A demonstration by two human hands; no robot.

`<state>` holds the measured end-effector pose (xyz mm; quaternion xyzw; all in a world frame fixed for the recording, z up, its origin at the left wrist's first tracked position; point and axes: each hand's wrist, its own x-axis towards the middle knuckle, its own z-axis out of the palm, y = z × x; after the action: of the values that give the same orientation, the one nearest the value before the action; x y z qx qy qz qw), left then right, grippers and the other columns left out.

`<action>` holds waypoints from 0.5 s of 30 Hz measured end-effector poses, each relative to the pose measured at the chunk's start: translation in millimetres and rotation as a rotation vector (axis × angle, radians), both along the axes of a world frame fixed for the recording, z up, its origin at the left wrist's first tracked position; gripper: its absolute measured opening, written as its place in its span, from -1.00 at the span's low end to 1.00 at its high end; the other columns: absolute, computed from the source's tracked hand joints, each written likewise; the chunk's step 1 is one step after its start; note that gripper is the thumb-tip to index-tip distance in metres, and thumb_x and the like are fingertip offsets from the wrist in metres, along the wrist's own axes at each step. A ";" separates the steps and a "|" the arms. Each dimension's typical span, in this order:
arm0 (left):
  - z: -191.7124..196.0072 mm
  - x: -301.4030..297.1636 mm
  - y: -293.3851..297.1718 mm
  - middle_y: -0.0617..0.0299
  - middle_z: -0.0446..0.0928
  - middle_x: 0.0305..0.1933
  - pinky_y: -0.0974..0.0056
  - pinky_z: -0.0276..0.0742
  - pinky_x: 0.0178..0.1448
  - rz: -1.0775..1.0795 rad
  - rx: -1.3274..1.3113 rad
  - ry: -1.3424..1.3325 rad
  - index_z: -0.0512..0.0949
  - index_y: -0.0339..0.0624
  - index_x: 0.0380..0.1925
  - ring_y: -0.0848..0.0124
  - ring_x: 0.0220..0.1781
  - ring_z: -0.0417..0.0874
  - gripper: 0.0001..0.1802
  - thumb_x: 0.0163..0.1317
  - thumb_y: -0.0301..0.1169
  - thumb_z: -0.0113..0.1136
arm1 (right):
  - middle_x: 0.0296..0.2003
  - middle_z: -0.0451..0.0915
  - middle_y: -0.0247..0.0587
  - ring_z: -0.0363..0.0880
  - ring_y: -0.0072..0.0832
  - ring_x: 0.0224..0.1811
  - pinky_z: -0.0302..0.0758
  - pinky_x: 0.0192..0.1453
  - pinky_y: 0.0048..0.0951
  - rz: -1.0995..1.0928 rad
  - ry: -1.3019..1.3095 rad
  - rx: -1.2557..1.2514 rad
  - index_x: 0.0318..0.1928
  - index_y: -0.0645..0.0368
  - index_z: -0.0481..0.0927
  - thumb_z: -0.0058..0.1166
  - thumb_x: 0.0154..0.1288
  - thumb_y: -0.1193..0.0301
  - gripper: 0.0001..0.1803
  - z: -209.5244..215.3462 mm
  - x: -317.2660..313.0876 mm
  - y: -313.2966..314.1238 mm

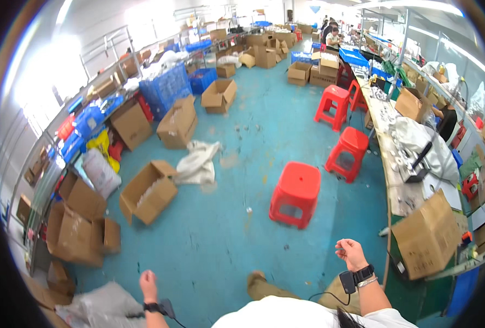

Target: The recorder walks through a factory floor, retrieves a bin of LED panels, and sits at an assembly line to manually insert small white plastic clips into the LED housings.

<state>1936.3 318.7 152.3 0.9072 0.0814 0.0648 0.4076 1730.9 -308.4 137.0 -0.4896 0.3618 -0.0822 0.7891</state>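
My right hand (352, 255) is raised over the floor at the lower right, its fingers loosely bent and slightly apart, with nothing in them. It is nearest to a red plastic stool (296, 188) but does not touch it. A black device (348, 282) with a cable is strapped to that wrist. My left hand (148, 284) hangs at the lower left, next to a pale plastic sack (103, 306). Its fingers are mostly turned out of sight, and no object shows in it. Another black strapped device (167, 307) sits on the left wrist.
Open cardboard boxes (149, 191) and a white cloth sack (199, 162) lie along the left. At right runs a long workbench (387, 142), with more red stools (347, 154) beside it and a large carton (427, 235) near me. Blue-green floor (242, 142) lies between; people (330, 37) are far back.
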 end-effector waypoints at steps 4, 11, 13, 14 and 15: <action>-56.8 129.4 -48.1 -0.04 0.55 -0.23 0.10 0.47 -0.11 -0.460 0.468 0.380 0.55 -0.26 -0.30 0.04 -0.17 0.55 -0.66 0.09 -0.21 0.07 | -0.32 0.53 -0.29 0.46 -0.59 -0.23 0.39 -0.14 -0.51 0.160 -0.313 -0.097 -0.37 0.22 0.51 -0.05 0.29 0.36 -0.81 96.8 254.0 -49.5; -105.3 331.9 -120.9 -0.08 0.55 -0.39 0.04 0.46 -0.22 -0.478 0.615 0.583 0.56 -0.24 -0.43 0.01 -0.28 0.56 -0.64 0.09 -0.14 0.02 | -0.28 0.50 -0.04 0.39 -0.39 -0.18 0.30 -0.02 -0.29 0.296 -1.398 -0.035 -0.58 0.14 0.37 0.01 0.17 0.33 -0.75 270.0 553.1 -103.9; -101.2 477.1 -154.9 -0.09 0.54 -0.41 0.03 0.45 -0.26 -0.499 0.681 0.491 0.56 -0.25 -0.46 0.00 -0.31 0.56 -0.64 0.09 -0.14 0.02 | -0.32 0.51 0.03 0.40 -0.39 -0.25 0.32 -0.05 -0.24 0.405 -1.673 -0.113 -0.61 0.10 0.36 0.07 0.14 0.23 -0.69 298.5 633.9 -139.8; -96.0 550.4 -169.8 -0.10 0.54 -0.42 0.02 0.45 -0.28 -0.478 0.714 0.447 0.56 -0.25 -0.48 0.00 -0.33 0.56 -0.64 0.08 -0.15 0.01 | -0.32 0.54 -0.08 0.42 -0.34 -0.23 0.29 -0.08 -0.26 0.391 -1.663 -0.175 -0.59 0.11 0.40 0.01 0.20 0.15 -0.65 303.8 678.7 -156.8; -86.6 618.1 -181.8 -0.11 0.53 -0.43 0.01 0.45 -0.29 -0.451 0.745 0.412 0.56 -0.26 -0.50 -0.01 -0.35 0.56 -0.64 0.08 -0.15 0.01 | -0.32 0.57 -0.18 0.43 -0.29 -0.22 0.26 -0.11 -0.29 0.383 -1.647 -0.226 -0.57 0.11 0.44 -0.04 0.27 0.08 -0.59 310.1 724.9 -171.6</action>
<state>2554.4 136.9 65.7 0.9804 -0.0673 -0.1817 0.0343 2455.8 -480.1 447.1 -0.4021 -0.4266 -0.3128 0.7473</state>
